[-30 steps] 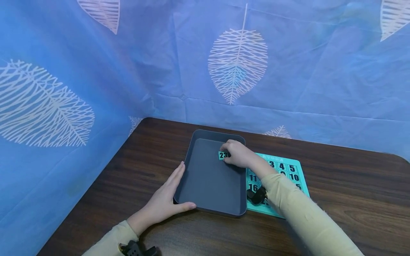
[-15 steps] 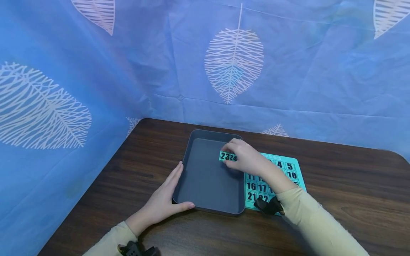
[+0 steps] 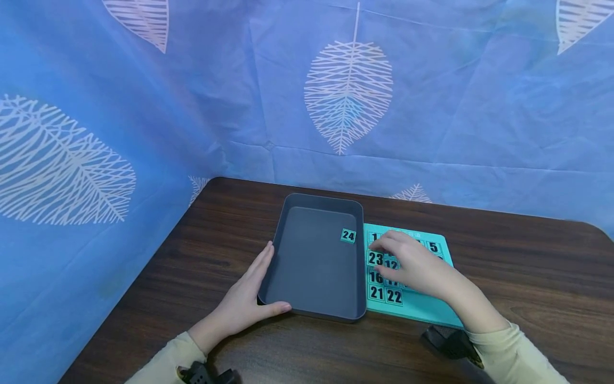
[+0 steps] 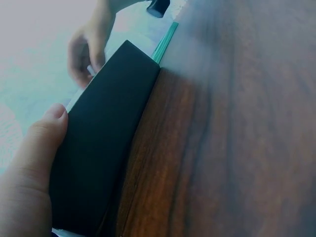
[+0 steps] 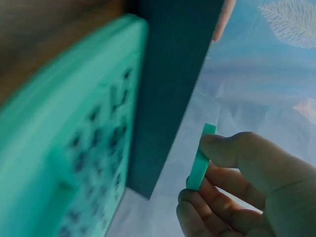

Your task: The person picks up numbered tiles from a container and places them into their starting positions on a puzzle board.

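My right hand (image 3: pixel 422 264) pinches the turquoise number tile 23 (image 3: pixel 376 258) between thumb and fingers above the left part of the turquoise number board (image 3: pixel 427 309). In the right wrist view the tile (image 5: pixel 201 158) is seen edge-on, apart from the board. A second tile, 24 (image 3: pixel 348 236), lies in the grey tray (image 3: pixel 312 277) near its right wall. The left hand (image 3: pixel 240 306) rests against the tray's lower left corner, fingers straight along the left side and thumb on the front rim. Part of the board's numbers is hidden under the right hand.
The tray and board stand side by side on a dark wooden table (image 3: pixel 518 277). Tiles 21 (image 3: pixel 377 293) and 22 (image 3: pixel 394 296) sit in the board's bottom row, with bare board to their right. Blue leaf-patterned cloth (image 3: pixel 268 80) hangs behind and to the left.
My right hand has lifted tile 23 out of the tray and carried it right, over the board. Tile 24 stays in the tray. The left hand keeps its place.
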`<act>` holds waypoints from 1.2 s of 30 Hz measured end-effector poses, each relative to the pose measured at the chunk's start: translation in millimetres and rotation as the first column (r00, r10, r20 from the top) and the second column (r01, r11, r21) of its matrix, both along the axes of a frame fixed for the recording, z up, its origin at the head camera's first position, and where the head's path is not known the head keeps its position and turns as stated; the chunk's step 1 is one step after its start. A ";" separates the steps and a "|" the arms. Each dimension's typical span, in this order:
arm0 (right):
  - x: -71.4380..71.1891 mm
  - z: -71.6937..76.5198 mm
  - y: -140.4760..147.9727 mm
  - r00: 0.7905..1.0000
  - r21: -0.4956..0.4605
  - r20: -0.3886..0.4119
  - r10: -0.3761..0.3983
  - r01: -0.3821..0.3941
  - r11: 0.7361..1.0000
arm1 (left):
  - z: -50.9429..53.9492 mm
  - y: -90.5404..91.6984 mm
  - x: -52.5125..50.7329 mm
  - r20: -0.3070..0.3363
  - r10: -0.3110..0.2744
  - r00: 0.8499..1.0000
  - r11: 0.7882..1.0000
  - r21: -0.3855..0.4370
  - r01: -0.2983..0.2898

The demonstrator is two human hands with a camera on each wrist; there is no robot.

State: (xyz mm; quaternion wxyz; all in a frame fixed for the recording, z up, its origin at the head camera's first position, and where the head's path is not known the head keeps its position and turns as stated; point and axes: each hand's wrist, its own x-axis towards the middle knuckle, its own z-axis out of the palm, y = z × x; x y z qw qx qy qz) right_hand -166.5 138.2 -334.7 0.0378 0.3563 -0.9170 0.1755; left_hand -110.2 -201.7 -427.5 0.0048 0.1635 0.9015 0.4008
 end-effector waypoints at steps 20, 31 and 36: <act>28.9 -25.4 58.2 0.997 0.028 0.063 -0.048 0.046 0.999 | 1.5 0.3 1.3 -0.008 -0.001 1.000 1.000 -0.007 0.001; 26.8 -27.6 67.6 0.985 0.063 0.175 0.003 -0.014 0.998 | 1.0 -0.5 1.0 -0.019 -0.009 1.000 1.000 -0.003 0.009; 27.1 -27.9 69.2 0.981 0.068 0.193 0.008 -0.022 0.997 | 0.8 -0.2 1.1 -0.021 -0.014 1.000 1.000 0.000 0.014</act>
